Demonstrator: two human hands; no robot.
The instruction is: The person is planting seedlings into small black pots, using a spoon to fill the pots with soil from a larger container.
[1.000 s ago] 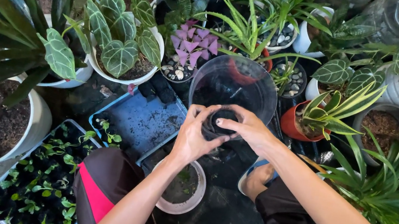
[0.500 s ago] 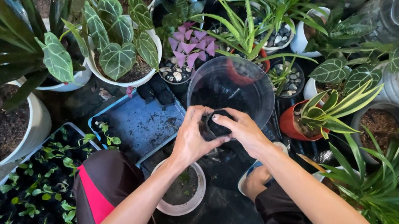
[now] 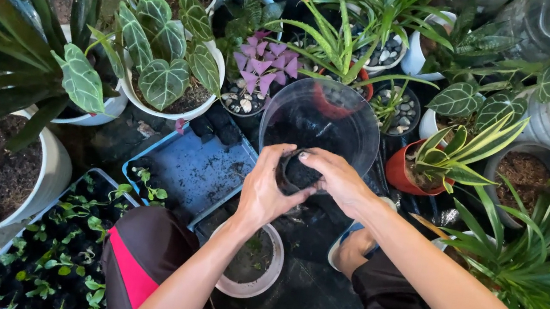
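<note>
Far left: a large white pot (image 3: 43, 177) of dark soil, with a long-leaved green plant (image 3: 3, 60) reaching over it. Below it, a seedling tray (image 3: 53, 252) packed with small green sprouts. Next right, a white pot (image 3: 172, 105) bearing heart-shaped veined leaves, and beneath it a blue tray (image 3: 195, 168) dusted with soil, sitting just left of the hands. A purple-leaved plant (image 3: 263, 68) stands behind.

Centre: a clear plastic bowl (image 3: 324, 122) holding dark soil, directly behind the hands. A smaller clear container (image 3: 250, 264) lies below the left forearm.

The left hand (image 3: 266, 190) is curled closed around the left side of a small black pot (image 3: 298, 173), filled with soil. The right hand (image 3: 337, 179) grips its right side, fingers bent over the rim.

Right: a red pot (image 3: 404, 175) with striped leaves, a grey pot (image 3: 529, 173) of soil, dense spider-plant foliage (image 3: 535, 276).
</note>
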